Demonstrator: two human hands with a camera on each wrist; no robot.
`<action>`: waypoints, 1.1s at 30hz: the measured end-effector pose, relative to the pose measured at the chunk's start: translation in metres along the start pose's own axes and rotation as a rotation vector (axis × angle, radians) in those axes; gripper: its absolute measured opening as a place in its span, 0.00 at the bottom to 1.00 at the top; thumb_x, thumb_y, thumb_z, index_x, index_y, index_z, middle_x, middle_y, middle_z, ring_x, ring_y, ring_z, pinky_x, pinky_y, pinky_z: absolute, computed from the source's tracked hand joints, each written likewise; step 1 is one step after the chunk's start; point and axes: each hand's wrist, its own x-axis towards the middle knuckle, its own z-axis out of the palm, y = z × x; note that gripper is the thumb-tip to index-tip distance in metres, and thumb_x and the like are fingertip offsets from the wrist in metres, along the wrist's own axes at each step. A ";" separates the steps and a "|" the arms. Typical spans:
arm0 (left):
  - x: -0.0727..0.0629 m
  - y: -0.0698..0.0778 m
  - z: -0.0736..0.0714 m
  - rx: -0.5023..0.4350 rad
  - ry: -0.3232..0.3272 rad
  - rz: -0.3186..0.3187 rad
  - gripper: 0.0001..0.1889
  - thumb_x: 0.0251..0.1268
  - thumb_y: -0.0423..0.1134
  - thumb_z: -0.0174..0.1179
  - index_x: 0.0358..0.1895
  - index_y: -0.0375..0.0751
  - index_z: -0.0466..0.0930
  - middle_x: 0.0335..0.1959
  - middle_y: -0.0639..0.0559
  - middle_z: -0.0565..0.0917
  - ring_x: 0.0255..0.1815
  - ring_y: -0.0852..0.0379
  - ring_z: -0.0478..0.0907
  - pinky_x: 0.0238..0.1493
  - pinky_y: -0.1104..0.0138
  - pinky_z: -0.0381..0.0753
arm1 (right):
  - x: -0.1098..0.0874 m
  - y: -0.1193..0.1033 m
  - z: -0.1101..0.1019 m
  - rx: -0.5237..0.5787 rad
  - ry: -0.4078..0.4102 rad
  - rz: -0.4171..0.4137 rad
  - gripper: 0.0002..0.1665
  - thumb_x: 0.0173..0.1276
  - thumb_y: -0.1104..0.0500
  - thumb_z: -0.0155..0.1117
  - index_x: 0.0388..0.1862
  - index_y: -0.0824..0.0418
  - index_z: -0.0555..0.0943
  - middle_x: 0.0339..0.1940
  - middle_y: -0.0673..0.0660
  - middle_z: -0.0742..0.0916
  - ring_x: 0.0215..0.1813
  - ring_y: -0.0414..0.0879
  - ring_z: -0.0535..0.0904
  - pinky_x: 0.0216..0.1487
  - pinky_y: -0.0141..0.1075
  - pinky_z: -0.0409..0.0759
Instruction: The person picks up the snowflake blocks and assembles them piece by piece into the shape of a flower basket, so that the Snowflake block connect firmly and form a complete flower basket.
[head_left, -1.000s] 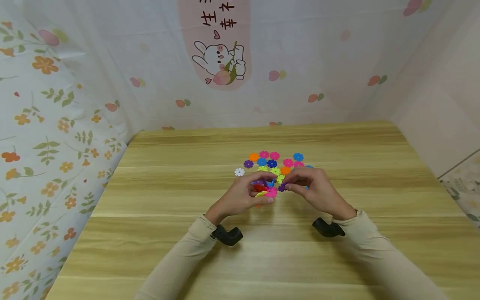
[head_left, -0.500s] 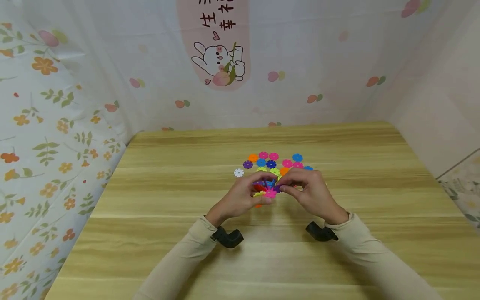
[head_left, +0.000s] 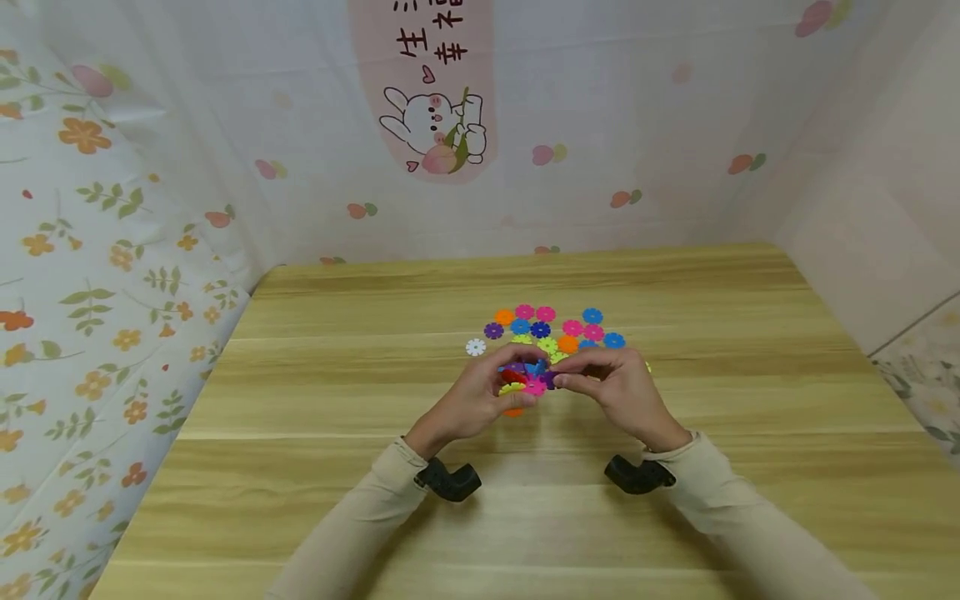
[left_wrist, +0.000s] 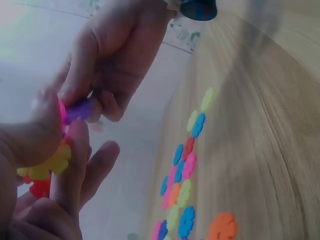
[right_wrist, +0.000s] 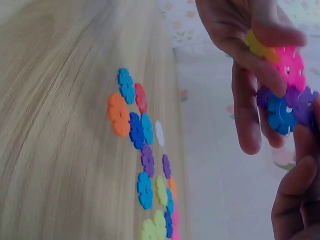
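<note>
My left hand (head_left: 474, 402) grips a cluster of joined plastic snowflake discs between thumb and fingers, above the table. A pink disc (right_wrist: 295, 67), a blue disc (right_wrist: 280, 116) and a yellow disc (left_wrist: 50, 162) stand out in it, with a bit of red. From the right, my right hand (head_left: 626, 390) pinches a purple snowflake disc (left_wrist: 80, 109) between thumb and fingertips, right at the pink disc's edge. The fingertips of both hands nearly meet there and partly hide the cluster.
Loose snowflake discs lie flat on the wooden table (head_left: 360, 392) beyond the hands, among them a white disc (head_left: 476, 347) and an orange disc (head_left: 567, 343). Another orange disc (head_left: 513, 412) lies below the left hand. A printed curtain (head_left: 592, 108) hangs behind the table.
My right hand has moved left, bringing the purple snowflake disc from a short gap away up against the cluster. The left hand has kept its grip and stayed nearly in place.
</note>
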 end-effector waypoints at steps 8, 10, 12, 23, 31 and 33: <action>0.004 -0.009 -0.002 -0.015 -0.088 0.026 0.25 0.61 0.29 0.59 0.61 0.34 0.65 0.58 0.48 0.71 0.56 0.57 0.71 0.54 0.64 0.72 | 0.000 -0.003 -0.006 0.057 -0.025 0.001 0.05 0.57 0.70 0.66 0.33 0.67 0.85 0.31 0.58 0.86 0.33 0.49 0.83 0.35 0.38 0.81; 0.003 -0.008 -0.001 -0.025 -0.097 0.020 0.25 0.61 0.29 0.59 0.61 0.33 0.65 0.58 0.48 0.71 0.56 0.57 0.70 0.55 0.64 0.72 | -0.001 -0.003 -0.005 0.053 -0.024 -0.031 0.05 0.56 0.72 0.66 0.33 0.67 0.85 0.31 0.58 0.86 0.32 0.49 0.82 0.33 0.37 0.81; 0.002 -0.005 0.000 -0.038 -0.105 0.015 0.24 0.61 0.27 0.58 0.61 0.31 0.65 0.58 0.47 0.71 0.57 0.57 0.69 0.56 0.65 0.71 | -0.002 0.000 -0.004 0.055 -0.028 -0.055 0.06 0.55 0.73 0.66 0.32 0.66 0.85 0.30 0.57 0.86 0.32 0.49 0.82 0.32 0.36 0.81; 0.000 0.002 -0.006 0.030 -0.116 0.029 0.26 0.58 0.32 0.62 0.60 0.35 0.66 0.55 0.50 0.72 0.52 0.54 0.73 0.49 0.65 0.76 | -0.001 0.022 0.002 0.103 -0.055 -0.124 0.08 0.57 0.71 0.66 0.35 0.63 0.85 0.33 0.56 0.86 0.36 0.50 0.82 0.37 0.40 0.81; -0.004 -0.006 -0.018 0.254 -0.081 0.021 0.27 0.61 0.47 0.61 0.63 0.50 0.68 0.58 0.56 0.71 0.53 0.60 0.70 0.49 0.65 0.75 | 0.005 0.031 -0.044 -0.452 -0.174 -0.095 0.10 0.58 0.63 0.69 0.39 0.54 0.84 0.34 0.45 0.85 0.32 0.38 0.79 0.31 0.34 0.79; -0.008 -0.009 -0.020 0.283 -0.069 0.004 0.26 0.61 0.48 0.61 0.63 0.52 0.68 0.59 0.57 0.70 0.56 0.60 0.67 0.52 0.62 0.73 | 0.002 0.035 -0.056 -0.579 -0.249 -0.053 0.11 0.55 0.65 0.71 0.38 0.56 0.84 0.33 0.46 0.85 0.30 0.37 0.78 0.29 0.32 0.78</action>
